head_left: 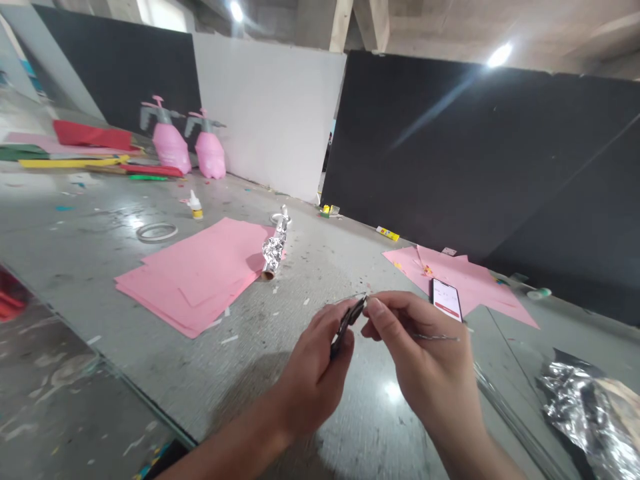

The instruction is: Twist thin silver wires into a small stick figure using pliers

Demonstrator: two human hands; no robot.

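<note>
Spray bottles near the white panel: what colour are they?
Both spray bottles are pink with grey nozzles, best seen in the head view.

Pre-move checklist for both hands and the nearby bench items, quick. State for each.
1. Left hand on dark folded strip: ok, pinched between thumb and fingers.
2. Right hand on thin silver wire: cannot tell, the fingers hide the grip.
3. Black smartphone on pink star-shaped paper: ok, lying flat, screen lit, just beyond the right hand.
4. Crumpled silver foil: ok, lying apart from both hands.
5. Foil-wrapped cardboard tube: ok, resting at the edge of the stacked pink paper sheets, away from the hands.
</note>
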